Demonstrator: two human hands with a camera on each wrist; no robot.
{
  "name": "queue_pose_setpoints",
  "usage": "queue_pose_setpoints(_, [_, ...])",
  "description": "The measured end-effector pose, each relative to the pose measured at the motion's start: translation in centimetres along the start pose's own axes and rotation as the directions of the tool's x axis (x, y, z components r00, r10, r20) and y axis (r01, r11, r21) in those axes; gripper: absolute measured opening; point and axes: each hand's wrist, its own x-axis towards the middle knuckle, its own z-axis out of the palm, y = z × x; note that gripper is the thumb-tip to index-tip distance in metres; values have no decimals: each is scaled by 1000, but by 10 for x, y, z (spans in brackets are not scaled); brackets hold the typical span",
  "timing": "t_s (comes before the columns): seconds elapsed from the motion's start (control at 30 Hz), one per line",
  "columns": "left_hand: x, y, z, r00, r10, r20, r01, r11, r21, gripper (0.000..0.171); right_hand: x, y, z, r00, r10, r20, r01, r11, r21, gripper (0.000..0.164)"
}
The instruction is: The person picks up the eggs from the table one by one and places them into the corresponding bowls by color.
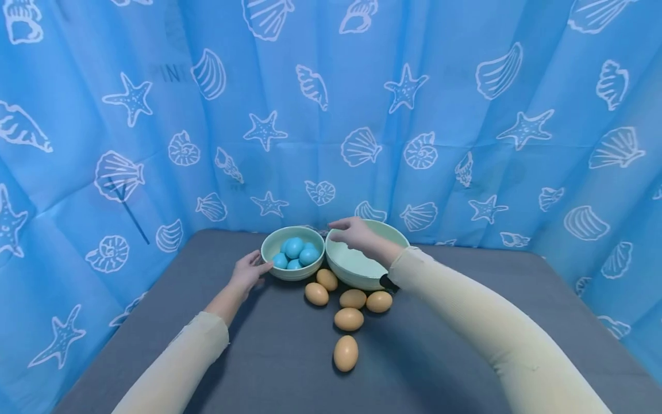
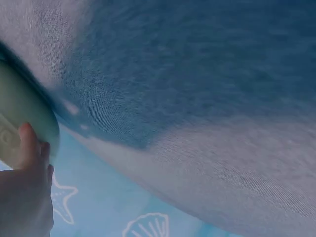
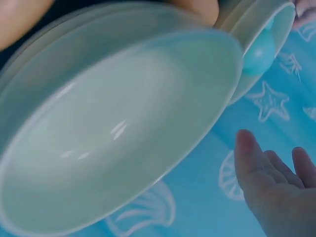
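My left hand [image 1: 248,271] rests against the left side of the smaller pale green bowl [image 1: 292,275], its thumb on the outer wall. In the left wrist view that thumb [image 2: 28,145] lies on the bowl's side. Several blue eggs [image 1: 294,248] sit inside this bowl. Over the larger pale green bowl [image 1: 357,282] reaches my right hand [image 1: 357,234], fingers extended and holding nothing. From the right wrist view, this bowl's inside [image 3: 123,118] is bare, and the hand [image 3: 276,192] is apart from its rim.
Several brown eggs [image 1: 349,319] lie on the grey tabletop [image 1: 279,356] in front of the bowls. The two bowls stand side by side near the back edge. A blue curtain [image 1: 320,155] with white shells and starfish hangs behind and along the sides.
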Motion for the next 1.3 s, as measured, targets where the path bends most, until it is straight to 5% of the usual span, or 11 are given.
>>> queue_pose_setpoints(0.33, [-29,-6,-14,996,-15,92,5,995,101,54,-27,32,-47,993,1,-115,-14,994,-109,47])
queue_pose_setpoints(0.6, [-44,-6,-10,986,-22,166,-6,985,170,51,-37,70,-69,973,2,-230,-56,972,-228,53])
queue_pose_setpoints(1.03, [-55,-9,22,976,-13,216,-34,977,210,51,-41,131,-66,911,122,-395,-88,991,104,64])
queue_pose_setpoints(1.3, [-54,-9,41,978,-11,209,-23,987,160,54,-39,138,-55,883,195,-426,-14,920,392,60])
